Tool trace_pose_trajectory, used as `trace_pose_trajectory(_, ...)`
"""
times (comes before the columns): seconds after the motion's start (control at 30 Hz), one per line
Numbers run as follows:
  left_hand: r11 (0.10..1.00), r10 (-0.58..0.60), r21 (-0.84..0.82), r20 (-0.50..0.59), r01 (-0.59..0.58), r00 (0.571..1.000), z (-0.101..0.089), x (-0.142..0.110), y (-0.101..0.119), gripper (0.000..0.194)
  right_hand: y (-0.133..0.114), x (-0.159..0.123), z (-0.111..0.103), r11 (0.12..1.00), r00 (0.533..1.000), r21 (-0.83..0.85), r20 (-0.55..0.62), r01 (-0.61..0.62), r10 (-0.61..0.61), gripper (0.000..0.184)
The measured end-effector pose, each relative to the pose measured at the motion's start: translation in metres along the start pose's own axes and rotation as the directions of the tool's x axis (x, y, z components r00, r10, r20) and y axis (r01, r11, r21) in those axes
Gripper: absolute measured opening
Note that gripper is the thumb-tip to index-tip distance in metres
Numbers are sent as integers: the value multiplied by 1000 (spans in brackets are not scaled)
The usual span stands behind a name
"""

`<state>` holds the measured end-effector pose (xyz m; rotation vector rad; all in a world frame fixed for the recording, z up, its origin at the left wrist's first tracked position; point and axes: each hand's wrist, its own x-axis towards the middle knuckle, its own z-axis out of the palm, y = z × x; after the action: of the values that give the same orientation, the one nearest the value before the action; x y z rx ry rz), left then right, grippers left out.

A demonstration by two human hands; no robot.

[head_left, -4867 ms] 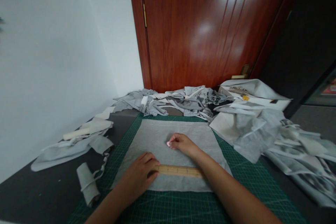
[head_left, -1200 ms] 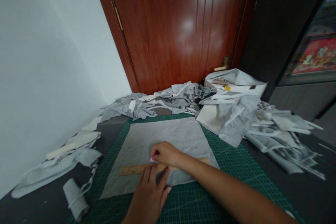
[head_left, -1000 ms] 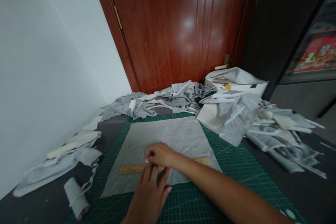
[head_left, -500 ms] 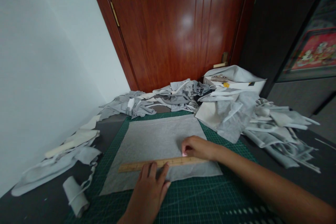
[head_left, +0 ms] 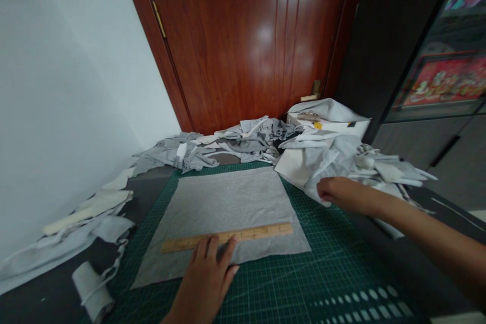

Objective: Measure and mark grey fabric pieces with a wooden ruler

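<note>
Along the left edge of the dark desk (head_left: 38, 293), beside the white wall (head_left: 76, 86), lie cream and grey fabric strips (head_left: 94, 210). Nearer the near left corner is 1 grey fabric roll (head_left: 93, 291), lying on its side with a thin tie around it

A green cutting mat (head_left: 266, 288) covers the middle of the desk and runs towards the near edge. On it 1 grey cloth (head_left: 224, 200) is spread almost flat, with a few soft wrinkles towards its right side. The wooden ruler (head_left: 258, 232) lies across the near part of the cloth, slightly slanted, its right end farther from the near edge than its left. The left hand (head_left: 207, 276) reaches in from the near edge and rests on the ruler around its middle, its grip released, fingers spread and pressing down from above

Along the far edge, in front of the reddish-brown door (head_left: 235, 45), grey scraps (head_left: 246, 147) lie crumpled in a heap. Farther right, towards the far right corner, stands a white box (head_left: 359, 127) with grey fabric over its top

The right hand (head_left: 337, 193) is at the loose grey sheet (head_left: 330, 159) in front of the box, its grip clenched with the fingers curled in; it is blurred, so I cannot tell whether it holds anything. Behind its forearm, a tangled fabric pile (head_left: 395, 169) sits by the right edge
</note>
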<state>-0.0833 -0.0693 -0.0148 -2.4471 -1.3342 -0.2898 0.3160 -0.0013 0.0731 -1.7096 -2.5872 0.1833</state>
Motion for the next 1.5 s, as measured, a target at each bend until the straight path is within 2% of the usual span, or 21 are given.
trace_pose_trajectory(0.07,1000,9,-3,-3,-9,1000,1,0,-1,46,-22,15,0,992,997,125,-70,35,-27,15)
trace_pose_trajectory(0.1,1000,10,-6,-8,-10,1000,1,0,-1,46,-33,24,1,978,990,199,-140,55,-27,15)
trace_pose_trajectory(0.2,1000,16,-21,-29,-16,999,3,-1,-3,45,-57,54,14,875,935,471,-348,114,66,18)
trace_pose_trajectory(0.27,999,20,-34,-36,-21,999,4,-1,-4,44,-68,75,30,706,909,695,-370,135,190,18)
trace_pose_trajectory(0.37,999,12,-50,1,-12,1000,3,0,-6,41,-80,98,62,318,887,936,-270,150,375,24)
trace_pose_trajectory(0.4,999,4,-55,25,-3,1000,2,1,-7,40,-83,103,72,237,867,957,-258,168,427,26)
trace_pose_trajectory(0.43,998,-4,-61,53,7,999,0,3,-8,38,-86,106,81,199,844,963,-255,180,471,27)
trace_pose_trajectory(0.53,995,-37,-85,169,52,985,-12,14,-9,36,-89,106,98,208,794,954,-296,216,531,28)
trace_pose_trajectory(0.63,988,-46,-128,282,85,958,-28,31,-7,39,-88,104,103,226,766,942,-332,246,550,27)
trace_pose_trajectory(0.77,974,48,-225,330,29,943,-47,56,0,42,-85,108,103,226,716,933,-360,280,598,26)
trace_pose_trajectory(0.9,946,145,-323,381,-15,913,-51,75,7,40,-82,113,106,221,685,929,-367,296,630,25)
trace_pose_trajectory(1.07,918,193,-395,353,-41,915,-46,82,8,43,-79,116,108,190,669,931,-356,310,652,26)
trace_pose_trajectory(1.13,912,227,-400,314,-89,922,-43,83,7,48,-78,118,107,128,674,936,-326,327,663,27)
trace_pose_trajectory(1.23,914,300,-353,262,-199,917,-37,87,7,54,-76,120,105,-15,690,934,-253,357,678,29)
trace_pose_trajectory(1.33,906,386,-279,229,-319,894,-32,96,8,47,-74,121,103,-125,699,917,-195,378,688,31)
trace_pose_trajectory(1.5,845,531,-175,175,-504,829,-31,121,10,30,-70,124,101,-179,662,892,-160,415,732,31)
